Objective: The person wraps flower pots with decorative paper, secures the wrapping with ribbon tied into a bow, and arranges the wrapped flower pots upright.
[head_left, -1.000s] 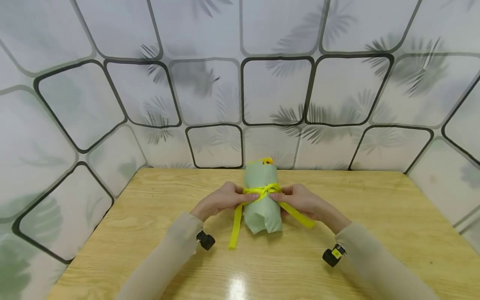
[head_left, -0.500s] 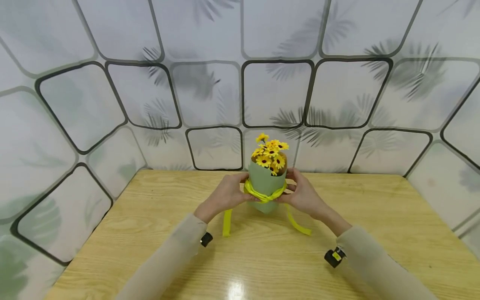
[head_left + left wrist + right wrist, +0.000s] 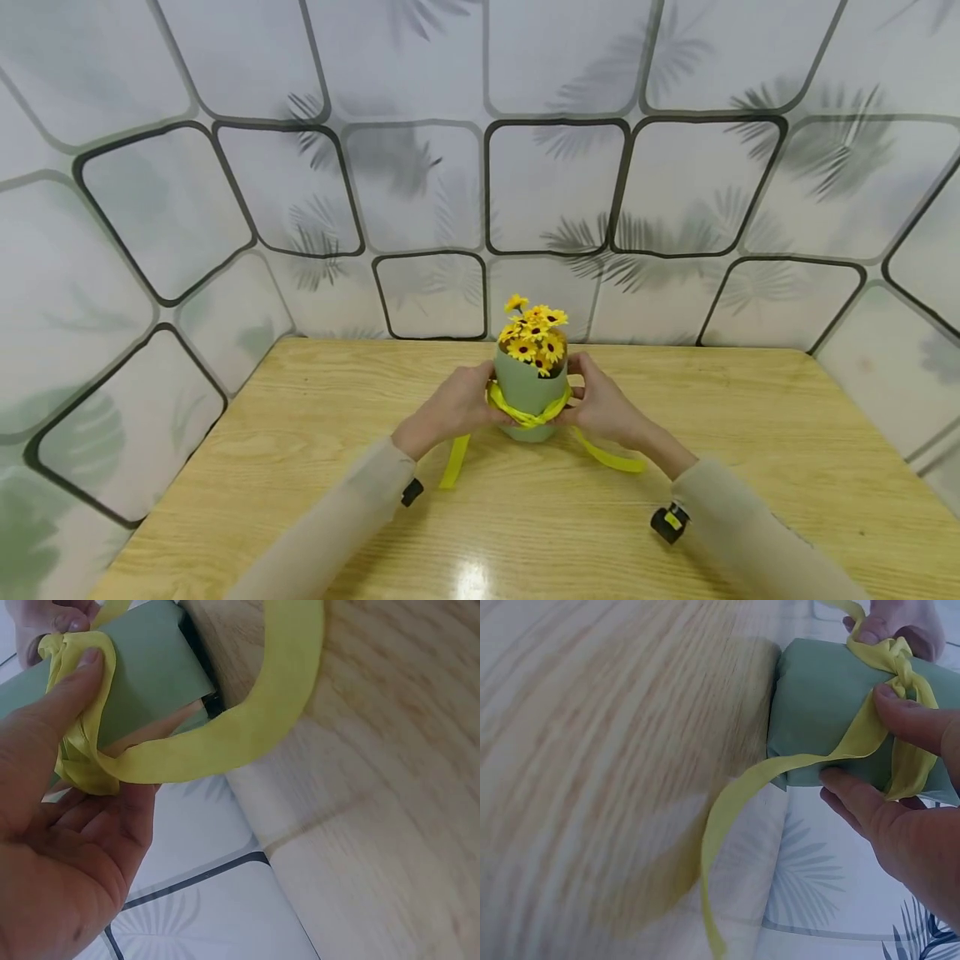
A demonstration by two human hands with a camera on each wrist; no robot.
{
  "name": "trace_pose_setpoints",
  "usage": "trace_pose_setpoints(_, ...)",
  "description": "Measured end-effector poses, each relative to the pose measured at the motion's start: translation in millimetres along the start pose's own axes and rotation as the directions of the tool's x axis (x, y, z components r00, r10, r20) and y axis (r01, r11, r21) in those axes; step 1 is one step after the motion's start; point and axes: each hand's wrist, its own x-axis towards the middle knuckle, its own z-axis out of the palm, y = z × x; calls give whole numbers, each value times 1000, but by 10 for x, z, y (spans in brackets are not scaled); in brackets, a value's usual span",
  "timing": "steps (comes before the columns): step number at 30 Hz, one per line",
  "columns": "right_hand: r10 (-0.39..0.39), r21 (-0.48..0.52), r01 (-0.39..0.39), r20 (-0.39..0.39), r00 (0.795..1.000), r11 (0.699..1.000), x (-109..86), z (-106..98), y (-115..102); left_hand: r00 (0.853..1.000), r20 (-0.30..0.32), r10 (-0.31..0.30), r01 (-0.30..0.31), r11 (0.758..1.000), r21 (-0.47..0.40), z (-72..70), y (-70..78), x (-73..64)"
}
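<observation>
A bouquet of yellow flowers (image 3: 536,333) in pale green wrapping paper (image 3: 525,379) stands upright near the back of the table, its blooms at the top. A yellow ribbon (image 3: 525,417) is knotted round its middle, with two loose tails hanging to the sides. My left hand (image 3: 463,404) grips the bouquet from the left, its thumb on the ribbon in the left wrist view. From the right my right hand (image 3: 607,406) holds it, thumb beside the knot (image 3: 901,664). The wrapped base is at the tabletop; whether it bears full weight I cannot tell.
The wooden table (image 3: 360,533) spreads around the bouquet. Close behind its back edge hangs a patterned cloth wall (image 3: 555,183), continuing along the left and right sides. Both wrists carry small black cameras.
The bouquet was tipped with its base toward me; it has been swung upright, showing its flowers, then lowered slightly. Both hands kept their hold, and the ribbon tails shifted.
</observation>
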Motion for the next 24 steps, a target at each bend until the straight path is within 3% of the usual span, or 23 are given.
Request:
trace_pose_setpoints(12,-15,-130,18,20,1000,991,11,36,15,1000,11,0,0,1000,3,30,-5,-73)
trace_pose_setpoints(24,45,-111,-43,11,999,993,-12,55,-14,1000,-6,15,-15,1000,-11,79,-18,-87)
